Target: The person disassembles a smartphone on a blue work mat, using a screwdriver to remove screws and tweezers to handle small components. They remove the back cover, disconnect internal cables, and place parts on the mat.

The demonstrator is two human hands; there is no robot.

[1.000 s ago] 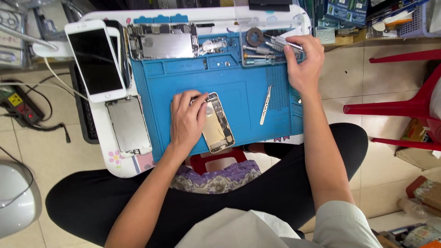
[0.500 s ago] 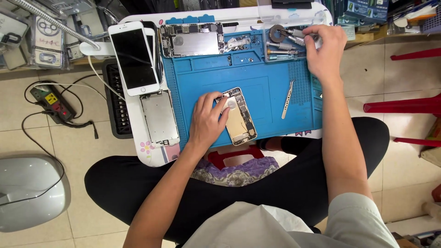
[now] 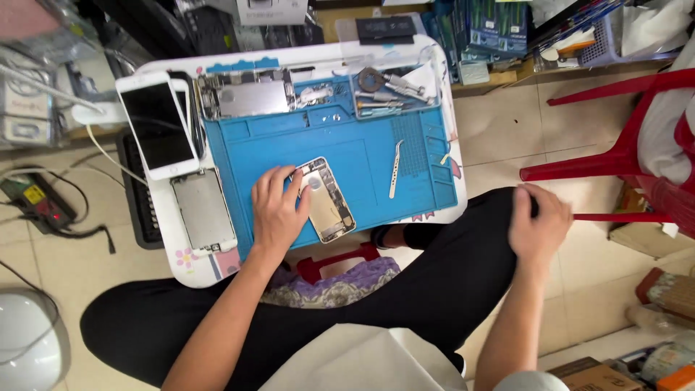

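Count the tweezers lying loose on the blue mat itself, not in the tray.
1. The tweezers lie on the blue mat, right of the opened phone under the left hand. More tools sit jumbled in the tool tray; some may be tweezers.

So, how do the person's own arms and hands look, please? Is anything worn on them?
Both forearms are bare, with no long sleeves. The left hand and the right hand have no gloves; no ring, watch or bracelet is visible. At the bottom edge, near the right elbow, a bit of light-coloured fabric shows, perhaps a short sleeve.
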